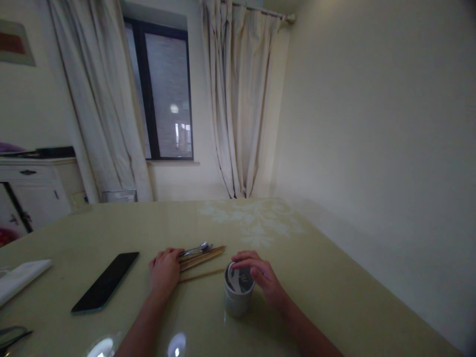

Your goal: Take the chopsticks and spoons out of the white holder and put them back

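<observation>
My left hand [165, 271] is closed over the near ends of a loose bundle of wooden chopsticks [204, 257] and metal spoons [197, 249] lying on the table. One chopstick [203, 275] lies a little apart, its right end passing behind the utensil holder. That grey, round utensil holder [238, 300] stands upright, and small drain holes show in its bottom. Over its top rim reaches my right hand [260, 273], fingers stretched out and thumb apart. Its fingertips are at the rim; whether they press on it I cannot tell.
A black phone [106, 282] lies left of my left hand. Farther left are a white flat object [24, 277] and dark-framed glasses [15, 336], partly cut off. The glossy table [316, 297] runs along a wall on the right. A white cabinet [40, 186] stands behind at left.
</observation>
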Demonstrator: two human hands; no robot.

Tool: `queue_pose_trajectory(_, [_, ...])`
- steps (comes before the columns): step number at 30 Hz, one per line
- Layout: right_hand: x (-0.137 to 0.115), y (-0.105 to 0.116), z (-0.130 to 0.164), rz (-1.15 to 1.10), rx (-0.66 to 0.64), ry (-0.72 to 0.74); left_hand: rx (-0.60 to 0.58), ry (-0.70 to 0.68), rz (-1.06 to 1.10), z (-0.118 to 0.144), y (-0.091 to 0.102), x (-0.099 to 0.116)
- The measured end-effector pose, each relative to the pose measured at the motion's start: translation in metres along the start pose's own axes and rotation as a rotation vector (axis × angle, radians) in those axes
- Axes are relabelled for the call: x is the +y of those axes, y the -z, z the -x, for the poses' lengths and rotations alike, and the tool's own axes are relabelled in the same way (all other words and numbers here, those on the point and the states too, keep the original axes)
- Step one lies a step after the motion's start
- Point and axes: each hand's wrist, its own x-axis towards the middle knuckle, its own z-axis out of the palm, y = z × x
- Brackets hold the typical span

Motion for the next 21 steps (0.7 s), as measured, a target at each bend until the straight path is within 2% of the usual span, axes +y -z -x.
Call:
queue_pose_trajectory(14, [-0.007, 0.003, 0.002, 0.011, 0.017, -0.003, -0.079, -0.122, 0.016, -0.006, -0.007, 0.000])
queue_pose_trajectory(21, [-0.012, 0.005, 0.007, 0.125, -0.005, 0.113, -0.114, -0.181, 0.036, -0.004, -0.001, 0.003])
